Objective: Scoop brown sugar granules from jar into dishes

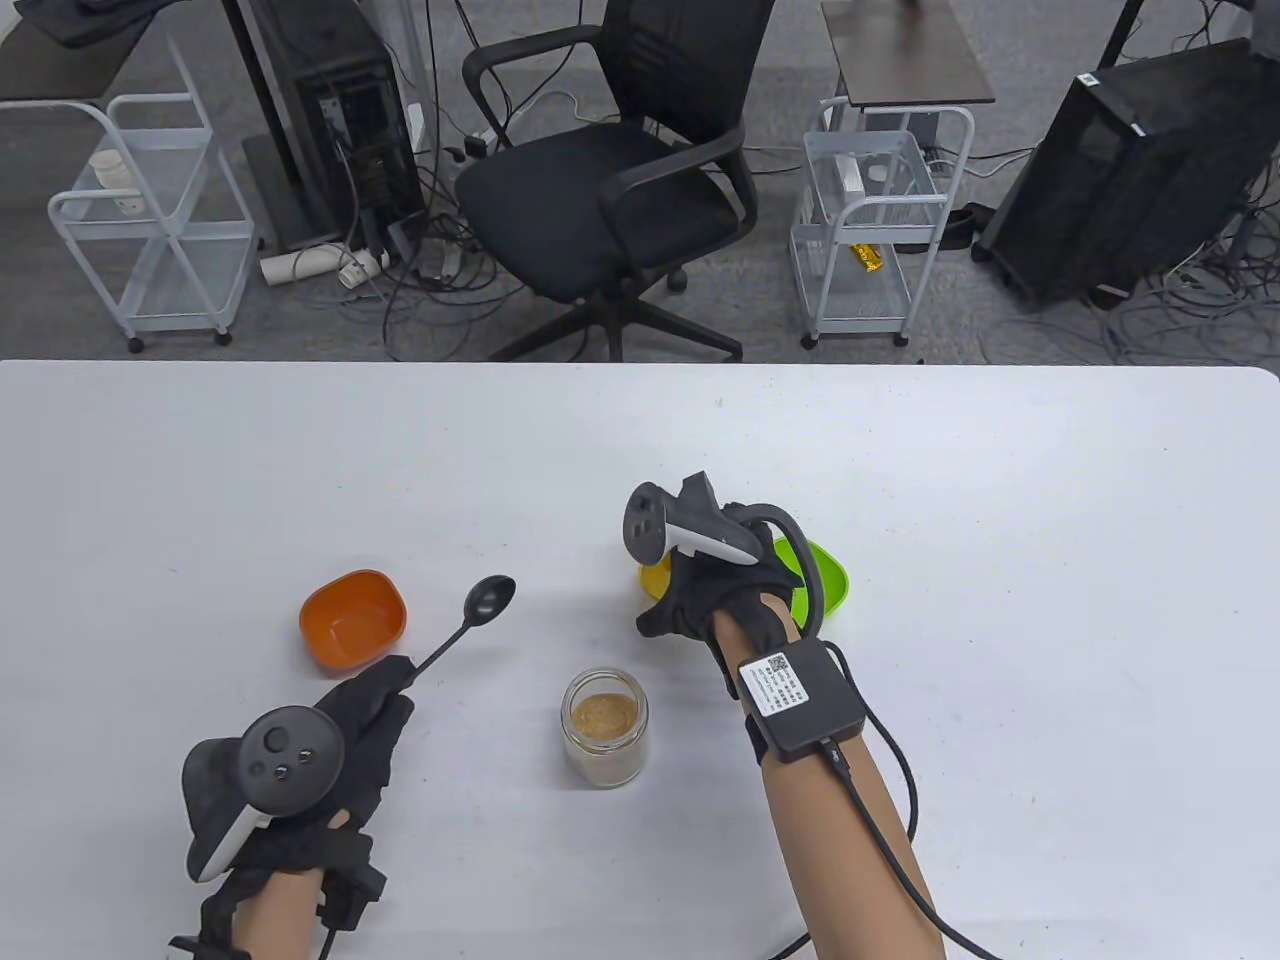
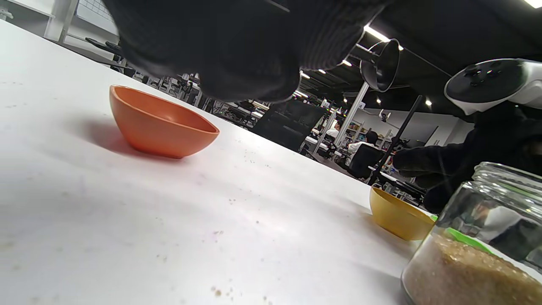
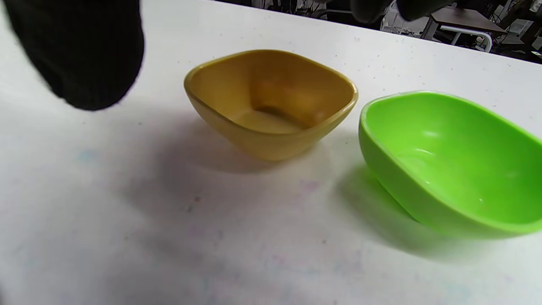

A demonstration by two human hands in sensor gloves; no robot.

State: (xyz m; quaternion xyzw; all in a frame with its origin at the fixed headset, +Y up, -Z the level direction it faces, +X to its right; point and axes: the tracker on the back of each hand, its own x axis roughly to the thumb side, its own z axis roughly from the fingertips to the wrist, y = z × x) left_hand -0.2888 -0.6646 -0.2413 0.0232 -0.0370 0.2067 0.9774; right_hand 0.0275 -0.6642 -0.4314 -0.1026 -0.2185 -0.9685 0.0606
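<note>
A glass jar [image 1: 604,727] of brown sugar stands open at the table's front middle; it also shows in the left wrist view [image 2: 478,245]. My left hand [image 1: 330,740] grips the handle of a black spoon [image 1: 488,598], its empty bowl raised beside the orange dish [image 1: 353,617]. My right hand [image 1: 700,590] hovers over the yellow dish [image 1: 655,577] and green dish [image 1: 828,580], holding nothing. In the right wrist view the yellow dish [image 3: 271,101] and green dish [image 3: 457,165] are both empty. The orange dish [image 2: 161,123] looks empty too.
A few sugar grains lie scattered on the white table [image 2: 220,292]. Behind the table's far edge stand an office chair [image 1: 610,180] and wire carts [image 1: 870,220].
</note>
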